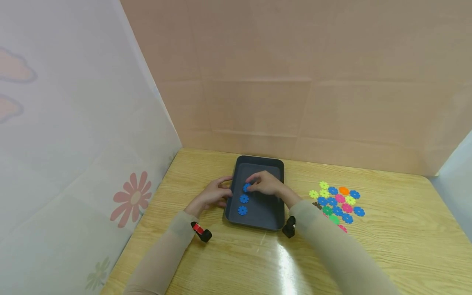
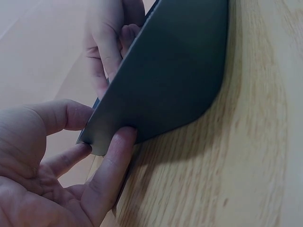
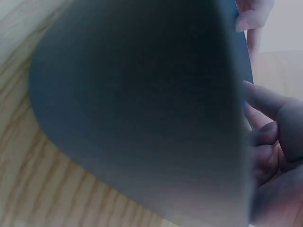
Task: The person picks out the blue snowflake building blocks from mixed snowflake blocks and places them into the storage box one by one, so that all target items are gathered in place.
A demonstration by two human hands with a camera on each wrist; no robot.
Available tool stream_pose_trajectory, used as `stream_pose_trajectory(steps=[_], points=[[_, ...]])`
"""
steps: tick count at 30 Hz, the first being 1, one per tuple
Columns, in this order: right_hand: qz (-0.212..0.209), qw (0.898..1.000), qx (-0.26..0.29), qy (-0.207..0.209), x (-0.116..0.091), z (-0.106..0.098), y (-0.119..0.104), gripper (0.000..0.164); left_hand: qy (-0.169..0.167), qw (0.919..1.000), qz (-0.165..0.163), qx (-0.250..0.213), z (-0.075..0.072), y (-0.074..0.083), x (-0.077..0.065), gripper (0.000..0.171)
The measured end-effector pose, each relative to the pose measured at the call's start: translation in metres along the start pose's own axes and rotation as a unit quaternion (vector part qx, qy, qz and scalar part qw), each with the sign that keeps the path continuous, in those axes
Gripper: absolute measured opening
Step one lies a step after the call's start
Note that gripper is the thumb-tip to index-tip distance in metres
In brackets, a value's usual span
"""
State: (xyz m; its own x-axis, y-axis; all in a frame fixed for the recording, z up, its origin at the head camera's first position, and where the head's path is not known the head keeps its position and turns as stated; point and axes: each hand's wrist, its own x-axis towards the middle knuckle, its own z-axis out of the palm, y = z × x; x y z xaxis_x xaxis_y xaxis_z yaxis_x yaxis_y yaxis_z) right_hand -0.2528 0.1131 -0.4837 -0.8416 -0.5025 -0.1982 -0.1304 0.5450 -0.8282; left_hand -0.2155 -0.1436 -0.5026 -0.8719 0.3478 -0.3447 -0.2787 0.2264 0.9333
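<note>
A dark grey tray [image 1: 274, 213] lies on the wooden table near the back wall. Three blue flower-shaped discs lie in a row along its left side. My right hand [image 1: 253, 184] reaches into the tray and pinches the farthest blue disc [image 1: 245, 188]; the other two discs [image 1: 243, 199] [image 1: 242, 210] lie free nearer me. My left hand [image 1: 225, 189] grips the tray's left rim. In the left wrist view, my left hand [image 2: 97, 142] has its thumb over the tray's rim [image 2: 175, 71] and its fingers under it. The right wrist view is filled by the tray's wall [image 3: 142, 118].
A loose pile of coloured discs [image 1: 337, 203], blue, yellow, pink, green and orange, lies on the table right of the tray. A cardboard wall stands behind, a white curtain on the left. Bare wood table [image 1: 258, 262] in front.
</note>
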Motion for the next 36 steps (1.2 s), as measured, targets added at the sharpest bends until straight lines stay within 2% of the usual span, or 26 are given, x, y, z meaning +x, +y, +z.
stream_pose_trajectory(steps=[7,20,30,36], points=[[0.006,1.0,-0.009,0.009,0.003,0.004,0.005,0.03,0.003,1.0,-0.001,0.0,0.001,0.0,0.0,0.075],[0.027,0.998,-0.006,0.06,0.002,0.007,0.01,0.027,0.008,1.0,-0.001,0.002,0.001,0.0,-0.001,0.074],[0.025,0.997,-0.001,0.079,-0.006,-0.003,0.008,0.027,0.014,0.9999,-0.001,0.004,0.003,0.001,-0.001,0.074],[0.0,0.997,0.0,0.08,-0.015,-0.014,0.002,0.031,0.018,0.9998,-0.004,0.005,0.003,0.001,-0.001,0.074]])
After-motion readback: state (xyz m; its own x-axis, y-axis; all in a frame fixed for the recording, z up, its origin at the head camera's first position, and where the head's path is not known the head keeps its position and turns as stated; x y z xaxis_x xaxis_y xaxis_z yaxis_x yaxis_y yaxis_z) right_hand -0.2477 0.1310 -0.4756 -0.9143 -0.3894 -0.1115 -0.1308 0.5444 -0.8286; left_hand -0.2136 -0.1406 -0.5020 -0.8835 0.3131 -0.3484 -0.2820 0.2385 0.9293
